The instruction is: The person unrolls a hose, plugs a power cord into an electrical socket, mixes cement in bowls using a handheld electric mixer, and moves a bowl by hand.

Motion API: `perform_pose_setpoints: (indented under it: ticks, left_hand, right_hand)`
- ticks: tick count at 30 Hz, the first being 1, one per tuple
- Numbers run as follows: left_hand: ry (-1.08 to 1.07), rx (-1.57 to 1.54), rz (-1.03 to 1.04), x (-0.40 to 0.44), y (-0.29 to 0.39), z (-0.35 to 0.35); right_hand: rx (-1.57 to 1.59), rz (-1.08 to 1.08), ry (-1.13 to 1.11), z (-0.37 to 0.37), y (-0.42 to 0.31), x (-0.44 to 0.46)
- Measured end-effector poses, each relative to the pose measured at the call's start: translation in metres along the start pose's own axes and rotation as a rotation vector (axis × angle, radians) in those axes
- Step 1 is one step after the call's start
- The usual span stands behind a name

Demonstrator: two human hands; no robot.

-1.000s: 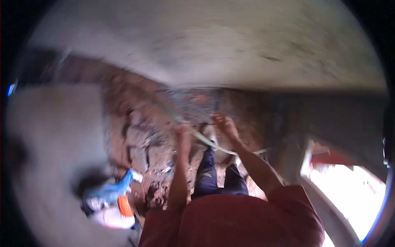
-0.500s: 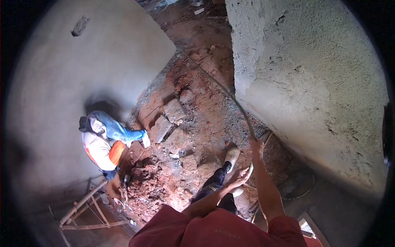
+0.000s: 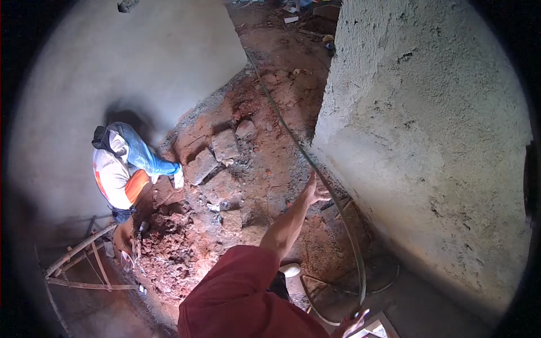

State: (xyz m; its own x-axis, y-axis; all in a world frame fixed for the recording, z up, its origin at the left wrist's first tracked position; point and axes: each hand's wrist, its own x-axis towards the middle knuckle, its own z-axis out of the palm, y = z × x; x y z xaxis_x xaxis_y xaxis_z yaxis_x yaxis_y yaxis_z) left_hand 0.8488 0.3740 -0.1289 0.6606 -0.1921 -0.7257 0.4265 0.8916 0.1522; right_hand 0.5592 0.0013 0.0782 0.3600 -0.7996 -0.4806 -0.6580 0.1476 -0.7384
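A long green hose (image 3: 297, 143) runs from the far wall corner down past my hands. My left hand (image 3: 317, 191) is stretched forward beside the hose, its thumb up and its fingers apart. At the bottom edge of the view, my right hand (image 3: 354, 323) is closed around the hose, and part of it is cut off by the frame. A looped length of hose (image 3: 389, 286) lies on the floor close to my right hand.
A person (image 3: 115, 169) in jeans crouches by the left wall (image 3: 146, 62). Broken blocks (image 3: 225, 145) and reddish rubble (image 3: 166, 245) cover the floor. A wooden frame (image 3: 84, 253) lies at lower left. A rough wall (image 3: 417, 135) rises on the right.
My left hand has moved forward along the hose and is apart from my right hand. My right hand has drawn back to the bottom edge with the hose. The view has shifted slightly.
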Motion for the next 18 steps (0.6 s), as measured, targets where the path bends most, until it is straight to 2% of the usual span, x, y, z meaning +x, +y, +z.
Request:
perform_pose_setpoints:
  ticks: [1,3,4,5,7,9,10,12,13,15,16,18]
  left_hand:
    - [0.002,-0.004,-0.002,0.003,-0.005,0.008]
    - [0.223,0.313,-0.15,-0.001,-0.018,0.023]
    - [0.216,0.308,-0.119,-0.006,-0.028,0.022]
    - [0.117,0.173,-0.065,-0.009,-0.034,0.016]
    - [0.289,0.225,-0.164,-0.025,-0.04,0.031]
    - [0.604,1.175,-0.06,0.024,-0.063,-0.031]
    - [0.548,1.504,-0.025,0.042,-0.073,-0.063]
    - [0.507,1.108,-0.201,-0.002,-0.086,-0.059]
    - [0.375,0.96,-0.13,0.046,-0.131,-0.123]
    - [0.531,0.542,-0.38,-0.008,-0.118,-0.072]
    - [0.571,0.365,-0.44,-0.024,-0.117,-0.054]
    - [0.601,0.284,-0.469,-0.023,-0.117,-0.044]
  right_hand:
    - [-0.038,0.022,-0.11,-0.022,0.002,0.003]
    - [-0.117,0.081,-0.095,-0.064,0.047,0.041]
    - [-0.163,0.077,-0.082,-0.073,0.052,0.047]
    - [-0.202,0.087,-0.073,-0.08,0.055,0.048]
    - [-0.245,0.119,-0.05,-0.086,0.065,0.047]
    - [-0.286,0.137,-0.055,-0.094,0.066,0.046]
    - [-0.296,0.138,-0.055,-0.092,0.067,0.047]
    - [-0.321,0.151,-0.053,-0.094,0.069,0.046]
    - [-0.332,0.154,-0.053,-0.094,0.07,0.046]
    - [-0.356,0.17,-0.05,-0.094,0.074,0.044]
    - [-0.368,0.174,-0.045,-0.094,0.075,0.043]
    - [-0.384,0.188,-0.037,-0.094,0.078,0.042]
